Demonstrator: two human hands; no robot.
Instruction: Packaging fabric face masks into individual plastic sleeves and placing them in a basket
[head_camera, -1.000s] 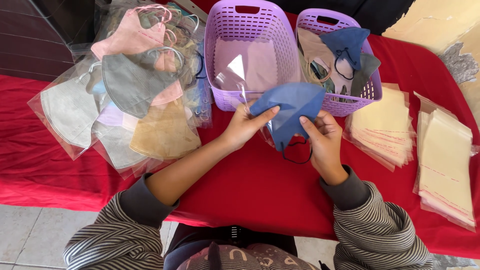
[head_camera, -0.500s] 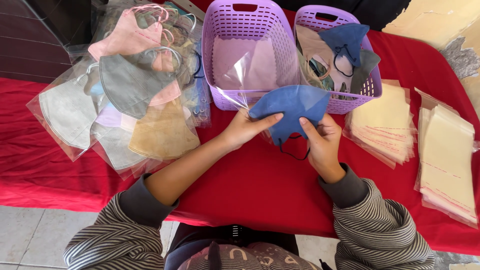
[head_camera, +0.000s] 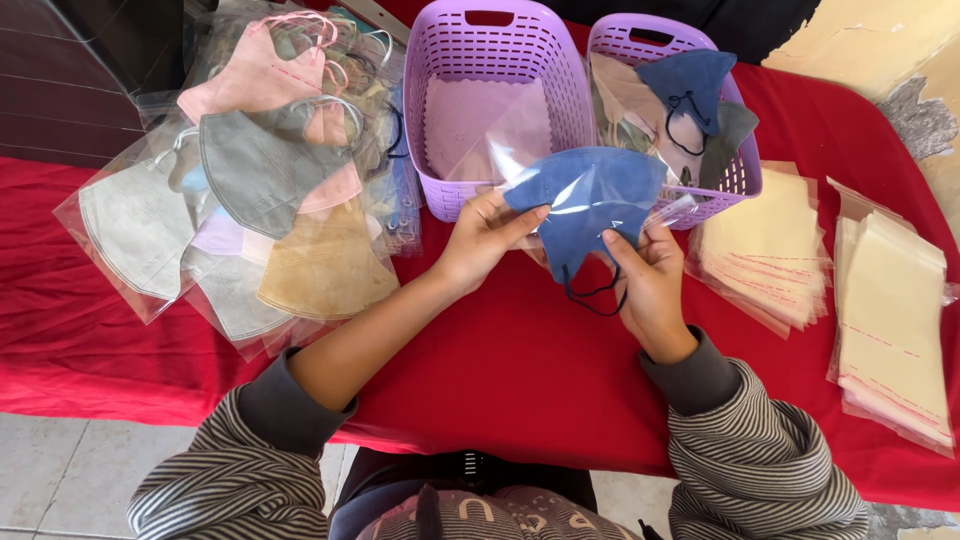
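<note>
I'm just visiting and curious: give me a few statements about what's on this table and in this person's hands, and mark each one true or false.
1. Both hands hold a blue face mask with a clear plastic sleeve around it. True.
2. The left hand rests flat on the red tablecloth. False: it is raised, its fingers gripping the mask's left edge.
3. Two purple baskets stand side by side at the back. True: the left basket and the right basket.
4. The right basket is empty. False: it holds loose masks, one dark blue.
5. Bagged masks lie piled to the person's left. True.
6. The right hand holds scissors. False: it holds the mask.
</note>
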